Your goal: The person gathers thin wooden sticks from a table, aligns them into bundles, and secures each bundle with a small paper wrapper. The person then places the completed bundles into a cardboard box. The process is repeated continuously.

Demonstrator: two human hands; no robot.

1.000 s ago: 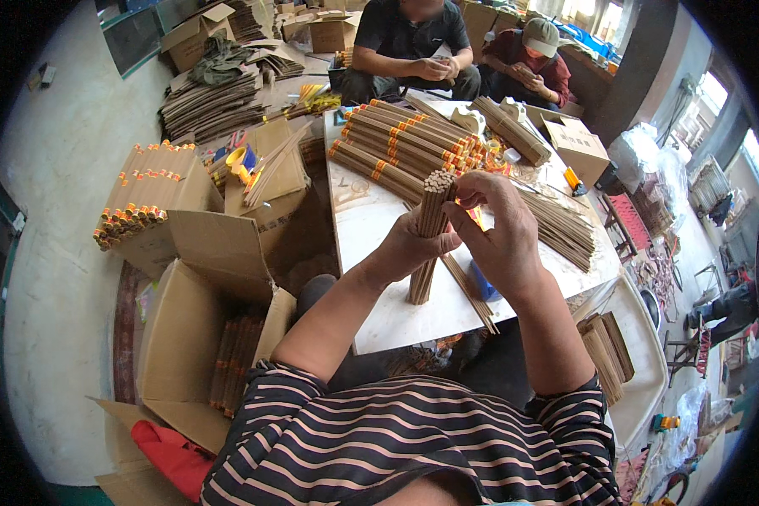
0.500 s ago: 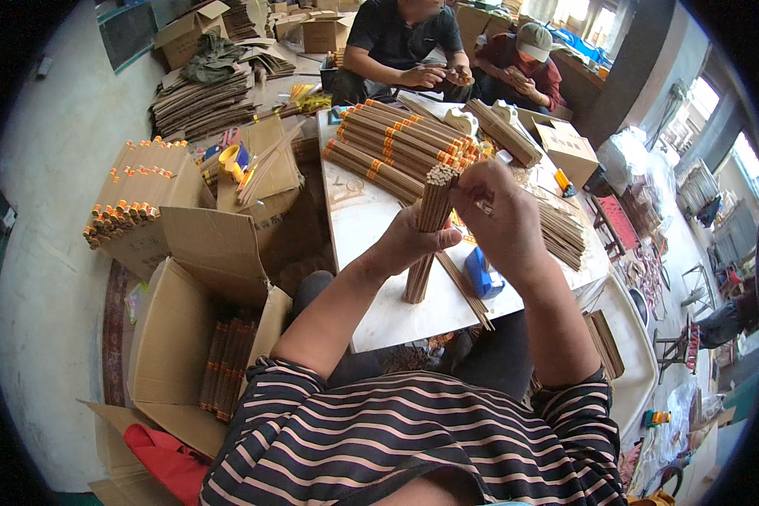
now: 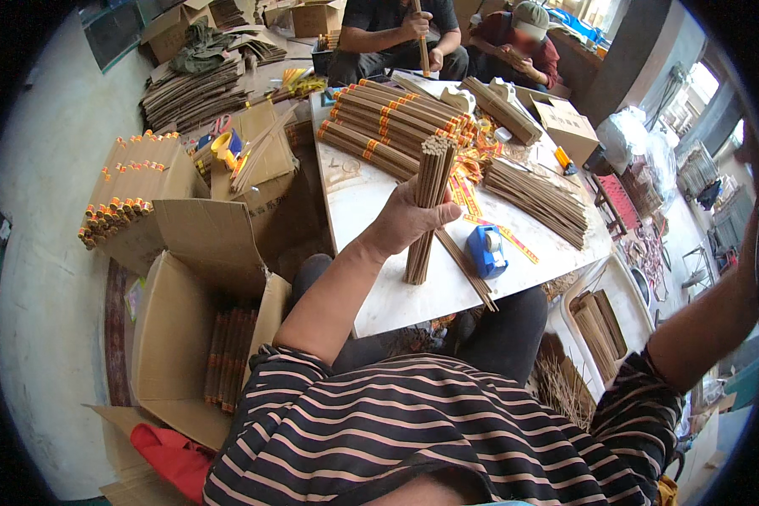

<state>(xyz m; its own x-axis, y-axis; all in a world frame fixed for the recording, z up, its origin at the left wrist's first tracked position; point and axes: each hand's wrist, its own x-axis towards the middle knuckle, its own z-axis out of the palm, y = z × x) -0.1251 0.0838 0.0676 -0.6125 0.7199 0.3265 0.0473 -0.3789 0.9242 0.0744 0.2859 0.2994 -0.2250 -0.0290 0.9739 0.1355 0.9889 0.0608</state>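
Observation:
My left hand (image 3: pixel 403 218) is wrapped round an upright bundle of thin brown incense sticks (image 3: pixel 431 202), whose lower end stands on the white tabletop (image 3: pixel 371 287). My right arm stretches out to the far right, and my right hand (image 3: pixel 752 181) is dim and cut off at the picture's rim, so its fingers do not show. Right of the bundle sits a blue tape dispenser (image 3: pixel 486 251), with a few loose sticks (image 3: pixel 466 271) lying between. Red and yellow paper strips (image 3: pixel 514 240) lie behind the dispenser. Loose brown sticks (image 3: pixel 538 201) are spread farther right.
Banded stick bundles (image 3: pixel 396 122) are piled at the table's far side. An open carton (image 3: pixel 173 337) holding bundles stands at my left, near another bundle stack (image 3: pixel 135 185). A white tray (image 3: pixel 578 295) with brown sticks is at my right. Two people (image 3: pixel 396 42) sit across.
My right hand has left the top of the bundle and swung out to the far right. My left hand still holds the bundle upright. One person opposite now holds a long brown piece upright.

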